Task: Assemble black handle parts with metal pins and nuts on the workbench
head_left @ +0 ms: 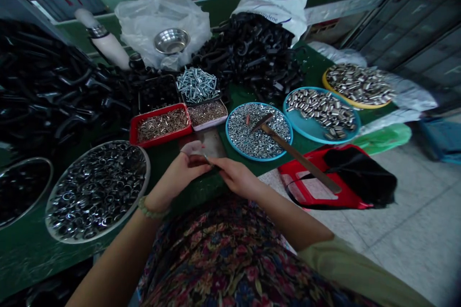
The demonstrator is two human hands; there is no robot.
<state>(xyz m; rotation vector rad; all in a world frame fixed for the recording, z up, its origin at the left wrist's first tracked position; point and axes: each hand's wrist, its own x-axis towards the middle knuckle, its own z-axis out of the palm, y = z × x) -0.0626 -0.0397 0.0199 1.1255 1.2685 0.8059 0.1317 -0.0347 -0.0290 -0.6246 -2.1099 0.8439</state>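
Small part (206, 158), between left hand (188, 165) and right hand (236, 176)

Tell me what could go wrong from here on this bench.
First, the hammer lies across a blue tray of small metal pieces, its handle jutting past the rim; a bump from the right arm might tip it and scatter them.
Second, the left hand and right hand meet at a small part, which could slip and be hard to find.
Third, the loosely heaped black parts might slide forward.
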